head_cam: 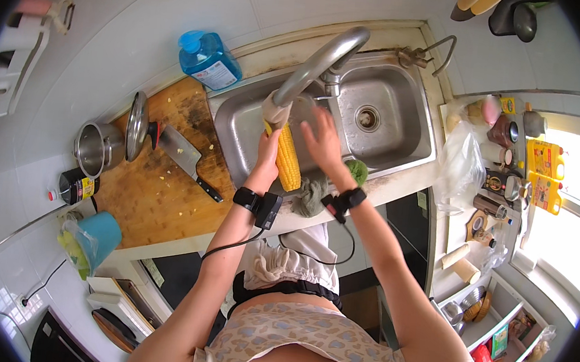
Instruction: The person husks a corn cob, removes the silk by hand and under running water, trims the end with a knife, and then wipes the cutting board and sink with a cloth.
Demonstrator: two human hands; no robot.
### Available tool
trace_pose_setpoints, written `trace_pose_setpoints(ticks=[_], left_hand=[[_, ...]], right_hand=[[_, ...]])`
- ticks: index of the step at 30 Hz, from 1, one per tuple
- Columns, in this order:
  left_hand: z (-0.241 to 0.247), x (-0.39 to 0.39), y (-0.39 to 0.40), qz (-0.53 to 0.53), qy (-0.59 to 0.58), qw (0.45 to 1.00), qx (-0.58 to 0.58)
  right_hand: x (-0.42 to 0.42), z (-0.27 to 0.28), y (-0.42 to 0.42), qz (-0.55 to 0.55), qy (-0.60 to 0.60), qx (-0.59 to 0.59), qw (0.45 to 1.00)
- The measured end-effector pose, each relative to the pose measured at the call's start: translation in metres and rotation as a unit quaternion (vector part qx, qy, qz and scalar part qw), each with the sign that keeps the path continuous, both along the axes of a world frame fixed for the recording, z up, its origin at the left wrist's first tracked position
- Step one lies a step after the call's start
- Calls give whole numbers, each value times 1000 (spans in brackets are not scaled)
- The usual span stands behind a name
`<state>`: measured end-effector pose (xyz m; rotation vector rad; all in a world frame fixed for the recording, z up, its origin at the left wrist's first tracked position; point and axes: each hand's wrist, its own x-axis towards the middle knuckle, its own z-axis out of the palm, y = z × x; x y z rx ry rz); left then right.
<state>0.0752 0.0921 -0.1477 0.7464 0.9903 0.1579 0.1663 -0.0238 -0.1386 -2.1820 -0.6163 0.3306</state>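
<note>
My left hand (268, 154) grips a peeled yellow corn cob (288, 160) near its upper end. The cob slants over the left basin (237, 135) of a stainless steel double sink, just below the spout of a curved metal faucet (321, 59). A pale cloth-like cover (276, 110) wraps the spout's end. To the right of the cob, my right hand (322, 141) is raised with its fingers apart and holds nothing. Close to my right wrist, a green scrubbing pad (356, 172) rests at the sink's front edge. A grey-green rag (312, 196) hangs over that edge between my forearms.
Left of the sink, a cleaver (181, 148) lies on a wooden board (148, 199) with scattered corn bits. A glass lid (138, 126) and steel pot (97, 148) stand behind it. A blue soap bottle (210, 63) is by the wall. Jars and bottles (499, 184) crowd the right counter.
</note>
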Motion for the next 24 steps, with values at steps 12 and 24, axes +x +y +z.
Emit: trace_pose_setpoints(ticks=[12,24], left_hand=[[-39,30,14,-4,8,1000,-30],[-54,26,31,37,-43,990,131]], right_hand=[[-41,21,4,21,181,-129,975],[-53,58,4,88,-15,-233,968]])
